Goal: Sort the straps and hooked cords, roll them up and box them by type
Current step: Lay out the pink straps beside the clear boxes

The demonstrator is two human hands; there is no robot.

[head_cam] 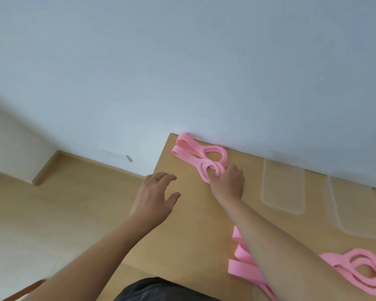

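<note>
Right hand (228,183) is on the far pink strap (195,157), fingers curled into the small foam loop at its near end, grasping it. That strap lies at the far left corner of the wooden counter (195,213), its flat webbing end touching or almost touching the wall (182,61); it has two foam loops, the larger one just beyond the held one.

Left hand (154,196) hovers over the counter's left edge, fingers spread and relaxed, holding nothing, a short way left of the right hand.

Second pink strap (356,272) is at the near right of the counter, partly hidden under the right forearm: webbing folds on the left side of the arm, foam loops on the right.

Two clear plastic boxes sit along the wall on the right: near box (282,183) just right of the right hand, second box (356,209) beside it further right. Cannot tell if anything is in them.

No brands, labels or readable writing visible on anything. Frame is soft/blurred.

Dark fabric (161,290) at bottom edge.
</note>
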